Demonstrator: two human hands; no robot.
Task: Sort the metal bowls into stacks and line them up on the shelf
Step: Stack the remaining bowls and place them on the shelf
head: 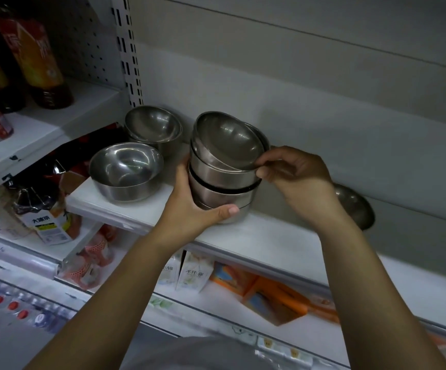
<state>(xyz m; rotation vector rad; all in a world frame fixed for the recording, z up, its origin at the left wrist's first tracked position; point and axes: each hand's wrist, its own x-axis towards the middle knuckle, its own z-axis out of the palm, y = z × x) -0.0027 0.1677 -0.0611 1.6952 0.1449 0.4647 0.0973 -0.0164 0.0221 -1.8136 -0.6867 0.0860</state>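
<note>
Both forearms reach up and forward to the white shelf point(269, 236). The left hand point(187, 206) wraps the stack of metal bowls point(221, 180) from its left side, with the thumb lying across the lower front and the fingers hidden behind. The right hand point(299, 177), wrist bent, pinches the near right rim of the top bowl point(229, 137), which sits tilted in the stack with its mouth towards the camera. The base of the stack is at the shelf surface; contact cannot be confirmed.

Left of the gripped stack stands a single bowl point(125, 169), upright and apart from it. Behind that one is a second stack point(152, 126), close to the slotted upright point(129, 62). A further bowl point(355, 206) lies right of the grip, largely hidden by the right wrist.

Up and to the left of the grip, blurred bottles point(35, 57) occupy a higher shelf. Cartons point(189, 273) below the grip are partly cut off by the shelf edge.
</note>
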